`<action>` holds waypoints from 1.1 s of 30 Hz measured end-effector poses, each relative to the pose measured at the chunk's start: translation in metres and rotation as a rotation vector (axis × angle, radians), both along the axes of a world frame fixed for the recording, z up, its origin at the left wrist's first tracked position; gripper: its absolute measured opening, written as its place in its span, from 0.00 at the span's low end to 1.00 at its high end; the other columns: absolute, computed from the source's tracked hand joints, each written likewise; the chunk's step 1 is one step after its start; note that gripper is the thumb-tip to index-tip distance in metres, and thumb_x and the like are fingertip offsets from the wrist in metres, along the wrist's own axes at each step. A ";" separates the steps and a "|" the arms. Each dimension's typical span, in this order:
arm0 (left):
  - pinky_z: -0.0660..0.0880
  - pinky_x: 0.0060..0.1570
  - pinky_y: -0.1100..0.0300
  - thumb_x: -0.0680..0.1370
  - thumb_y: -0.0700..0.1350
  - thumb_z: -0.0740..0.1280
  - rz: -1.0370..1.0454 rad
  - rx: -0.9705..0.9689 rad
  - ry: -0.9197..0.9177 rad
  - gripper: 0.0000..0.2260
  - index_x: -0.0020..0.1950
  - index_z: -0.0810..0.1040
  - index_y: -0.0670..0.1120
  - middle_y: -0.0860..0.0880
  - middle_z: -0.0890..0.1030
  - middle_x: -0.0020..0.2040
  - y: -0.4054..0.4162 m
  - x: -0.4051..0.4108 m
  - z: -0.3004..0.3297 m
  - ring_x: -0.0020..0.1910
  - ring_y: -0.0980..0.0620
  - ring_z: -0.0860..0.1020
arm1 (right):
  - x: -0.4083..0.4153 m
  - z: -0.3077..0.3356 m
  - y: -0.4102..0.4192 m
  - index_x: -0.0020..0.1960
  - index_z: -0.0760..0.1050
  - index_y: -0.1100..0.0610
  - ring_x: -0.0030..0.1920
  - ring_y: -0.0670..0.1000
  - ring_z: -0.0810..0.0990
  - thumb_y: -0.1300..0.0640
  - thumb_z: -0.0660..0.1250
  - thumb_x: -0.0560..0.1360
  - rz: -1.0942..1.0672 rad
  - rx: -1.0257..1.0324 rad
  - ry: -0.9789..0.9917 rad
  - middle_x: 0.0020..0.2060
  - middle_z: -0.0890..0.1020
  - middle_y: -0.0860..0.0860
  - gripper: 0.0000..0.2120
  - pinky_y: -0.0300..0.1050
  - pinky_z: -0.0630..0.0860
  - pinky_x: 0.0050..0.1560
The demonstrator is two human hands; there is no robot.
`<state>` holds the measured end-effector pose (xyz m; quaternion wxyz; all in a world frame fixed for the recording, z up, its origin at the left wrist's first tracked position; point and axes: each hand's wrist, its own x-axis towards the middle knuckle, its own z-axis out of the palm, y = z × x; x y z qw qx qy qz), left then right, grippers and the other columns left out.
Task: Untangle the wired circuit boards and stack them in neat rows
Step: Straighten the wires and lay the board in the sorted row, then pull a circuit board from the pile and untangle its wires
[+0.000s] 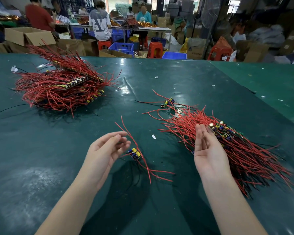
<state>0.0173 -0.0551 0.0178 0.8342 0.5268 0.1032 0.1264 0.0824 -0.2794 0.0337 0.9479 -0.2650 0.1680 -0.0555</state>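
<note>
A single small circuit board (134,153) with yellow and blue parts and long red wires lies just right of my left hand (107,150). That hand hovers with loosely curled fingers; no grip on the wires is visible. My right hand (209,150) has straight fingers, palm turned left, and rests against the left side of a loose bundle of wired boards (241,150). Two or three separate boards (167,103) lie beyond that bundle. A large stacked pile of wired boards (63,87) sits at the far left of the green table (159,78).
Small white scraps (153,136) dot the table. Beyond its far edge stand cardboard boxes (29,37), blue crates (121,48), red stools (155,49) and several people at another bench.
</note>
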 end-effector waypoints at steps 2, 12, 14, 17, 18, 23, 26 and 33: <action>0.80 0.43 0.64 0.81 0.34 0.59 0.046 0.128 0.047 0.12 0.46 0.82 0.39 0.46 0.81 0.37 0.006 0.002 -0.001 0.39 0.51 0.81 | 0.000 0.000 -0.001 0.53 0.77 0.64 0.42 0.50 0.86 0.70 0.65 0.76 0.015 0.033 0.019 0.43 0.86 0.55 0.07 0.33 0.79 0.36; 0.71 0.58 0.53 0.76 0.49 0.69 0.001 1.425 0.241 0.10 0.57 0.80 0.52 0.52 0.78 0.51 0.002 -0.002 -0.022 0.53 0.49 0.75 | -0.007 -0.001 0.011 0.49 0.78 0.61 0.35 0.46 0.84 0.68 0.64 0.76 0.306 -0.113 0.046 0.39 0.86 0.53 0.06 0.32 0.77 0.32; 0.72 0.55 0.53 0.77 0.49 0.68 -0.003 1.443 0.232 0.07 0.54 0.81 0.53 0.54 0.79 0.47 0.000 -0.003 -0.020 0.51 0.50 0.77 | -0.011 -0.005 0.018 0.49 0.79 0.61 0.35 0.47 0.84 0.69 0.63 0.76 0.425 -0.285 0.016 0.40 0.86 0.53 0.07 0.34 0.78 0.33; 0.74 0.51 0.56 0.76 0.46 0.69 0.039 1.356 0.163 0.06 0.50 0.83 0.54 0.57 0.81 0.44 -0.004 -0.005 -0.018 0.47 0.55 0.79 | -0.018 -0.010 0.029 0.48 0.81 0.60 0.38 0.49 0.84 0.68 0.64 0.77 0.576 -0.610 -0.093 0.44 0.85 0.55 0.07 0.38 0.80 0.37; 0.74 0.49 0.59 0.76 0.46 0.69 0.061 1.333 0.132 0.06 0.50 0.84 0.54 0.57 0.81 0.42 -0.005 -0.005 -0.018 0.45 0.57 0.78 | -0.020 -0.012 0.032 0.48 0.81 0.60 0.40 0.49 0.84 0.67 0.65 0.76 0.593 -0.735 -0.123 0.45 0.85 0.55 0.07 0.39 0.81 0.40; 0.68 0.40 0.71 0.76 0.43 0.70 0.114 1.290 -0.098 0.06 0.50 0.84 0.51 0.57 0.79 0.40 -0.011 -0.005 -0.018 0.40 0.58 0.75 | -0.023 -0.019 0.042 0.50 0.80 0.55 0.46 0.49 0.82 0.61 0.67 0.77 0.665 -1.082 -0.159 0.47 0.84 0.53 0.05 0.46 0.80 0.53; 0.68 0.42 0.74 0.76 0.39 0.70 0.099 1.276 -0.206 0.07 0.52 0.82 0.50 0.58 0.78 0.43 -0.013 -0.006 -0.015 0.43 0.60 0.76 | -0.025 -0.016 0.043 0.51 0.80 0.59 0.40 0.48 0.84 0.63 0.63 0.79 0.866 -0.847 -0.152 0.43 0.85 0.53 0.07 0.41 0.80 0.43; 0.79 0.45 0.56 0.75 0.36 0.68 -0.087 0.940 -0.101 0.10 0.49 0.77 0.51 0.57 0.79 0.48 -0.015 -0.008 -0.013 0.48 0.57 0.79 | -0.027 -0.015 0.040 0.48 0.83 0.58 0.39 0.49 0.83 0.74 0.67 0.71 0.934 -0.732 -0.271 0.42 0.84 0.54 0.14 0.41 0.80 0.42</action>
